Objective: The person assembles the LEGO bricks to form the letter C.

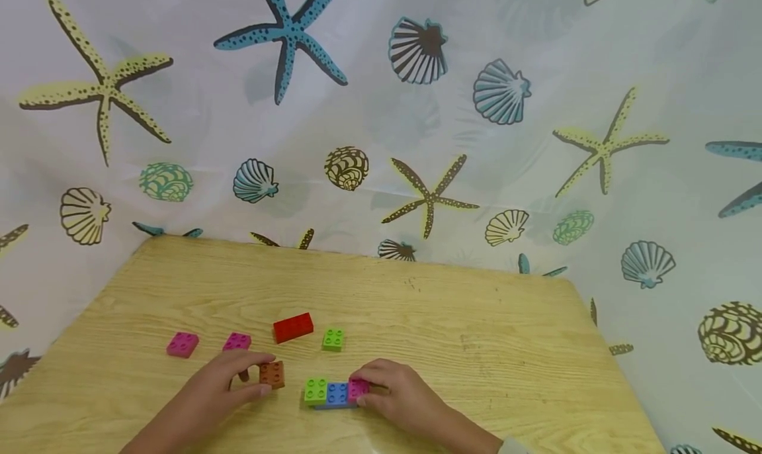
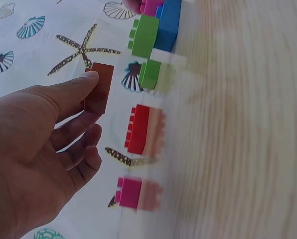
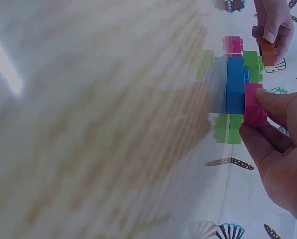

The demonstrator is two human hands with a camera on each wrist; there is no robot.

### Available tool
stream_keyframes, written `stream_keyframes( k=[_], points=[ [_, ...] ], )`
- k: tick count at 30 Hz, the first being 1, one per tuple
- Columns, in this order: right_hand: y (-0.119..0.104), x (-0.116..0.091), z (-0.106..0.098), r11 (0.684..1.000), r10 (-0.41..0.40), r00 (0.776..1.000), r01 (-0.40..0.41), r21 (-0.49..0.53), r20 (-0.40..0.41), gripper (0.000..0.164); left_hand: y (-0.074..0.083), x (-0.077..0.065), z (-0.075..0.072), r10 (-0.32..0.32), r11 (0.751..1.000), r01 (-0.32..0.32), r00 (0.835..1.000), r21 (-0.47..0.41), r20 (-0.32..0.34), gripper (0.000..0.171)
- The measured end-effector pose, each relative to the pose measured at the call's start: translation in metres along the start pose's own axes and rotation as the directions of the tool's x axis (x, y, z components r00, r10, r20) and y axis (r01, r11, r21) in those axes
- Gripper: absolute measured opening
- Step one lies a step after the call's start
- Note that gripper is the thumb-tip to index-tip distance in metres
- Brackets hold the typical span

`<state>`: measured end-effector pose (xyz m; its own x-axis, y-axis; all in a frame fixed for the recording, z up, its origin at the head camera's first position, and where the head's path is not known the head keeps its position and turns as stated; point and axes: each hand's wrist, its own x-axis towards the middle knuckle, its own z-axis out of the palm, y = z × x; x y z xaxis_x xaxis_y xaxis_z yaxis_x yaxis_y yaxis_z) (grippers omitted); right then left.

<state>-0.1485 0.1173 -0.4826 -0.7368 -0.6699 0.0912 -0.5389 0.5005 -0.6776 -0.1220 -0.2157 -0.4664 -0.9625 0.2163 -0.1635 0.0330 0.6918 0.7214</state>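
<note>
My left hand pinches an orange-brown toy building brick between thumb and fingers; the left wrist view shows this brick held up off the table. To its right, my right hand grips a pink brick at the right end of a small stack. That stack has a long blue brick as its base, with a lime green brick on the left end and blue studs showing in the middle. In the right wrist view the pink brick sits against the blue base.
Behind the hands lie a long red brick and a small green brick. Two pink bricks are at the left, one alone and another just behind my left hand. A shell-print cloth hangs around the wooden table.
</note>
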Motion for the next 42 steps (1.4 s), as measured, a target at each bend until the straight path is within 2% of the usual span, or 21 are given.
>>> stream_keyframes(
  k=[8, 17, 21, 26, 33, 39, 42],
  points=[
    [0.0, 0.0, 0.001, 1.0, 0.025, 1.0, -0.025, 0.008, 0.0, 0.033, 0.018, 0.007, 0.018, 0.052, 0.998, -0.051, 0.999, -0.026, 0.016, 0.046],
    [0.0, 0.0, 0.0, 1.0, 0.02, 1.0, -0.02, 0.004, -0.003, 0.033, 0.024, 0.012, 0.029, 0.104, 0.994, -0.104, 0.993, -0.018, 0.049, 0.042],
    [0.0, 0.001, 0.0, 1.0, 0.01, 1.0, -0.01, 0.002, -0.01, 0.032, 0.027, 0.014, 0.032, 0.099, 0.995, -0.097, 0.993, -0.036, 0.066, 0.042],
    [0.002, 0.001, 0.0, 1.0, -0.006, 1.0, 0.007, 0.009, -0.013, 0.032, 0.028, 0.016, 0.035, 0.165, 0.986, -0.165, 0.984, -0.005, 0.069, 0.042],
    [0.001, -0.001, 0.0, 1.0, -0.006, 1.0, 0.006, 0.015, -0.013, 0.032, 0.031, 0.017, 0.035, 0.158, 0.987, -0.157, 0.983, -0.011, 0.091, 0.041],
    [0.001, 0.0, 0.0, 1.0, -0.006, 1.0, 0.006, 0.001, -0.013, 0.033, 0.032, 0.018, 0.033, 0.197, 0.979, -0.201, 0.976, 0.029, 0.093, 0.038],
    [0.002, 0.0, 0.0, 1.0, -0.014, 1.0, 0.014, -0.005, -0.01, 0.033, 0.032, 0.019, 0.033, 0.194, 0.979, -0.199, 0.975, 0.036, 0.11, 0.039]
  ],
)
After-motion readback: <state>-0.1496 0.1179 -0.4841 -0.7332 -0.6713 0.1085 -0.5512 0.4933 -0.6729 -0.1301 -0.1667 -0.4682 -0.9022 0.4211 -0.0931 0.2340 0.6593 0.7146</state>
